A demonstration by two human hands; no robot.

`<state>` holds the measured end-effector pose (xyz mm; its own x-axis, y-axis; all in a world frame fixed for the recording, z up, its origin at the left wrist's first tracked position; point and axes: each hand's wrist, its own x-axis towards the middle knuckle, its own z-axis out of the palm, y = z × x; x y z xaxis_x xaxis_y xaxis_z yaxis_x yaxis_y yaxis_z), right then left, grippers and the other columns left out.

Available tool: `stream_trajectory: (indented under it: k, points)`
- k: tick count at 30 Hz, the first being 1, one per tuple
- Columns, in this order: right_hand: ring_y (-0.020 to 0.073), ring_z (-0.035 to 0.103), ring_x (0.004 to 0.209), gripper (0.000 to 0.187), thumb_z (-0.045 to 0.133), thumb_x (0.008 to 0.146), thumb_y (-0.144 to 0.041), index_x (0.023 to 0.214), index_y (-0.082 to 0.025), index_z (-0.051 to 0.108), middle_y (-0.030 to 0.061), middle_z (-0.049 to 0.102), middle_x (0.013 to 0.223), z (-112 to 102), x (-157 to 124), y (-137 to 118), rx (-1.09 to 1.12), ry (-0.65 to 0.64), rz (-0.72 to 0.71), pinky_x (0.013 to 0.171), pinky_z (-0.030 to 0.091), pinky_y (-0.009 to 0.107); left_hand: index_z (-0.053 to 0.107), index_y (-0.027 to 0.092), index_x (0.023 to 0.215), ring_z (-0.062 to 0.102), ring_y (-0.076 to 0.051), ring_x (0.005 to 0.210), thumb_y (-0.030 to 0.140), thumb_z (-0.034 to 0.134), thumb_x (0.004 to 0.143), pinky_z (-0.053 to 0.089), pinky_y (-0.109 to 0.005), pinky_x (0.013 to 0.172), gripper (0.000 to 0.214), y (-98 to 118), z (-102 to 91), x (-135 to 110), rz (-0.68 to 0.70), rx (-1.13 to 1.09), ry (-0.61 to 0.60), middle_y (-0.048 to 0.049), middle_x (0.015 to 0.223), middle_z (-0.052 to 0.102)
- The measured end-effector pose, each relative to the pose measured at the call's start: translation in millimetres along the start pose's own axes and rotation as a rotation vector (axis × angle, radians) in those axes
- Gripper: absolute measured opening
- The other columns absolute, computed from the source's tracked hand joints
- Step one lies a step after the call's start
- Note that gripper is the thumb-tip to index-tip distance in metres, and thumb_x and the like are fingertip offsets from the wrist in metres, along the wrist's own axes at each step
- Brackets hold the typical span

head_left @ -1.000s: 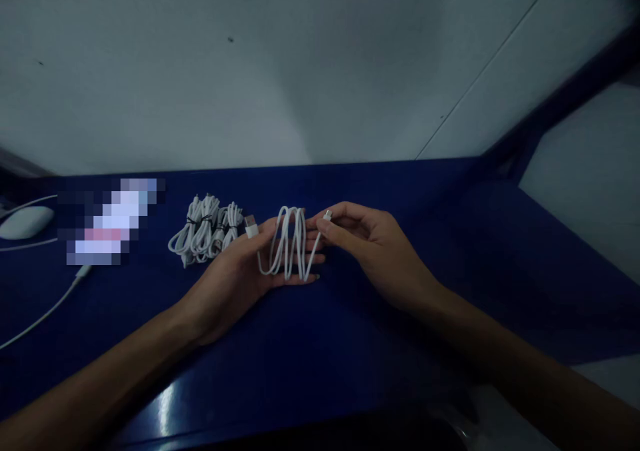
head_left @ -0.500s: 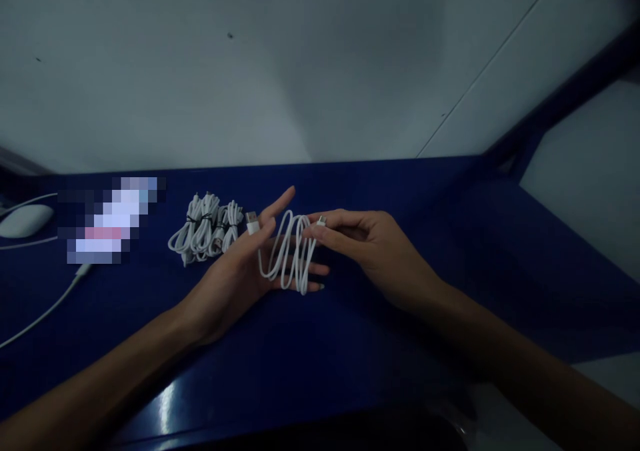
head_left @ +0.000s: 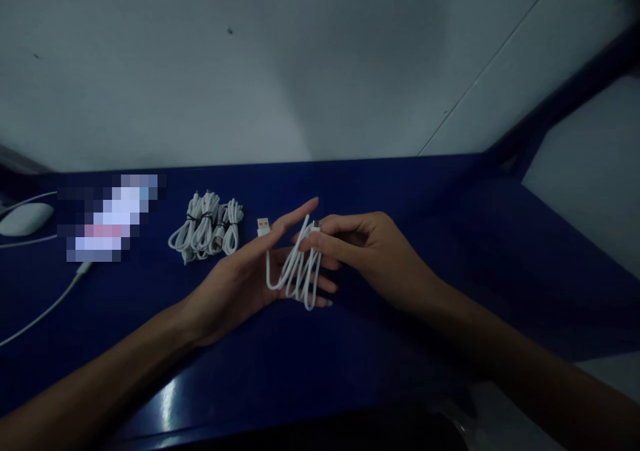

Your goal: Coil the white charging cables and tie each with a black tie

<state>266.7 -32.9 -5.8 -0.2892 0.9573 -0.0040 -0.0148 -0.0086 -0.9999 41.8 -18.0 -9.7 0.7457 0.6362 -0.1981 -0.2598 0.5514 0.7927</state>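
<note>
A white USB cable (head_left: 311, 271), wound into loose loops, hangs between my two hands above the blue tabletop. My left hand (head_left: 237, 284) grips its USB plug end between thumb and index finger, the metal tip pointing up. The other fingers of that hand stretch out behind the loops. With thumb and fingertips, my right hand (head_left: 383, 248) pinches the upper part of the loops along with the cable's smaller connector (head_left: 315, 226). Just beyond my left hand lie several bundled white cables (head_left: 203, 228), tied with dark ties.
On the left of the blue table (head_left: 410, 184) lies a phone with a blurred-out screen (head_left: 113, 218), a white cable plugged into it. Beside it sits a rounded white object (head_left: 26, 219) like a mouse. A pale wall (head_left: 300, 71) rises behind the table.
My left hand has moved slightly right, bringing the USB plug closer to my right hand. The loops have gathered tighter at the top, under my right fingertips.
</note>
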Motion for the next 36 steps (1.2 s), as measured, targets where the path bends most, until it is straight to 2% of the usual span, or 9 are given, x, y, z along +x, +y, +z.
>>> stream_trajectory:
  k: [4,8,14,20,24,28,34,36]
  points:
    - [0.0198,0.08,0.09,0.014,0.087,0.098,-0.038,0.093,-0.026,0.091,0.0038,0.085,0.094,0.5,1.1,2.3,0.037,0.062,-0.044,0.083,0.063,0.034,0.055,0.033,0.17,0.078,-0.041,0.123,0.054,0.054,0.116,0.06,-0.064,0.108,0.059,-0.9,-0.9,1.8,0.02,-0.006,0.089,-0.0172,0.141,0.076]
    - [0.0212,0.079,0.091,0.016,0.09,0.096,-0.041,0.093,-0.025,0.091,0.0047,0.085,0.095,1.4,2.2,2.9,0.024,0.101,-0.063,0.084,0.062,0.036,0.064,0.025,0.162,0.075,-0.044,0.129,0.055,0.051,0.116,0.06,-0.066,0.11,0.056,-4.2,-5.6,4.0,0.064,-0.011,0.11,-0.0215,0.148,0.072]
    - [0.0208,0.08,0.093,0.02,0.094,0.092,-0.045,0.091,-0.025,0.09,0.0036,0.085,0.097,0.5,2.7,1.9,0.063,0.1,-0.058,0.088,0.063,0.035,0.064,0.026,0.163,0.073,-0.045,0.133,0.051,0.048,0.119,0.059,-0.07,0.113,0.053,-5.5,-6.3,2.1,0.108,0.045,0.104,-0.0218,0.16,0.065]
    - [0.0201,0.078,0.085,0.023,0.097,0.089,-0.044,0.087,-0.025,0.085,0.0029,0.083,0.093,0.7,1.8,1.4,0.069,0.113,-0.049,0.078,0.064,0.034,0.061,0.034,0.166,0.067,-0.042,0.142,0.049,0.048,0.12,0.062,-0.062,0.11,0.05,-4.0,-2.4,2.2,0.132,0.076,0.067,-0.0171,0.17,0.058]
    - [0.021,0.075,0.081,0.027,0.098,0.087,-0.045,0.086,-0.024,0.081,0.0028,0.08,0.091,2.1,0.5,0.3,0.012,0.156,-0.077,0.075,0.064,0.036,0.062,0.033,0.166,0.068,-0.039,0.139,0.051,0.047,0.12,0.06,-0.061,0.112,0.051,-5.7,-3.5,2.7,0.126,0.072,0.035,-0.0171,0.168,0.06]
    - [0.0201,0.075,0.079,0.025,0.098,0.088,-0.038,0.083,-0.024,0.078,0.0018,0.079,0.088,3.0,-1.0,-0.1,-0.016,0.18,-0.132,0.073,0.063,0.036,0.064,0.031,0.164,0.069,-0.038,0.137,0.05,0.048,0.12,0.059,-0.06,0.112,0.051,-6.4,-3.6,2.5,0.122,0.082,0.025,-0.0176,0.164,0.063]
    - [0.0244,0.082,0.099,0.025,0.094,0.092,-0.028,0.077,-0.024,0.074,0.0049,0.086,0.11,5.4,-1.8,-1.1,0.004,0.166,-0.188,0.081,0.067,0.038,0.065,0.026,0.163,0.064,-0.038,0.14,0.049,0.046,0.12,0.06,-0.058,0.111,0.052,-7.5,-5.6,2.4,0.085,0.082,0.025,-0.0199,0.163,0.063]
    - [0.0251,0.082,0.098,0.027,0.094,0.092,-0.029,0.075,-0.023,0.073,0.0057,0.087,0.11,6.1,-2.0,-0.9,0.005,0.172,-0.173,0.079,0.068,0.038,0.064,0.025,0.164,0.064,-0.038,0.139,0.049,0.045,0.12,0.059,-0.059,0.111,0.053,-8.8,-6.5,2.6,0.077,0.073,0.026,-0.0204,0.16,0.064]
